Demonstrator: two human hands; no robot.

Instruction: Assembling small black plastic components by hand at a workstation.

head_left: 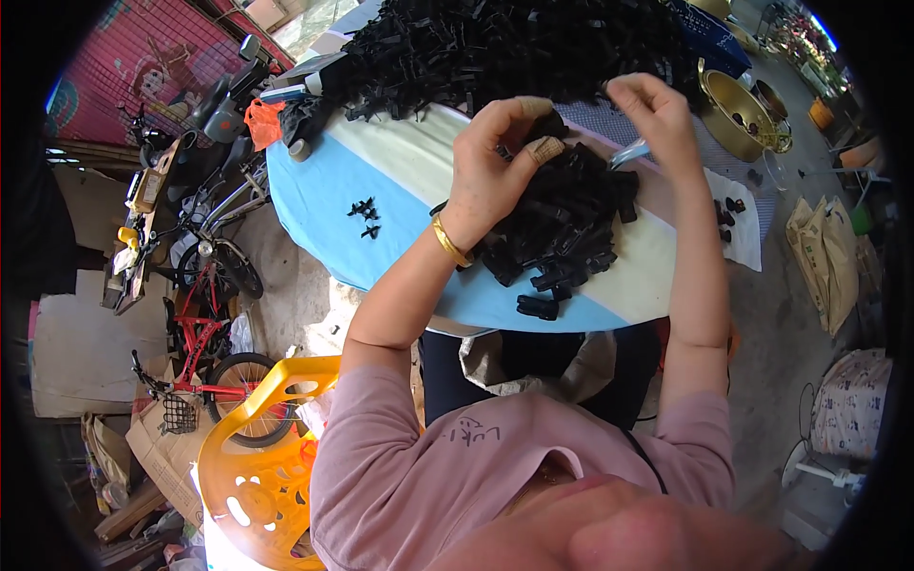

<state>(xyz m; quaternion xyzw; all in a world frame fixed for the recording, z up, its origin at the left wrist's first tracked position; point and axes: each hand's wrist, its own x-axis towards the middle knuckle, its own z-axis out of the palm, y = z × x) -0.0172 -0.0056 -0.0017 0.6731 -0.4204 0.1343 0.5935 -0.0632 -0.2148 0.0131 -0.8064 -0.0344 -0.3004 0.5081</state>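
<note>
One red bicycle [205, 328]: stands left of the desk [309, 209]; with the yellow chair [214, 457], it hems in that side.
Small black bits [364, 215]: lie apart on the blue stripe, where the left forearm could scatter them.
Left hand [484, 167]: thumb and fingers pinch a dark piece [549, 125]; the tan wrap [546, 149] on the thumb might dull its feel and cause a slip.
Large heap [533, 52]: crowds the far side; a nudge could slide it forward.
Near pile [562, 214]: loose below the hands; a dropped piece would blend in, and outliers by the rim could fall.
Right hand [665, 124]: thumb and forefinger draw together, contents unclear; a pale-blue tool [630, 152] beneath might jab if it slips.
White sheet [745, 238]: carries several black pieces [727, 219] and could drag.
Gold pot [721, 119]: limits rightward reach.
</note>
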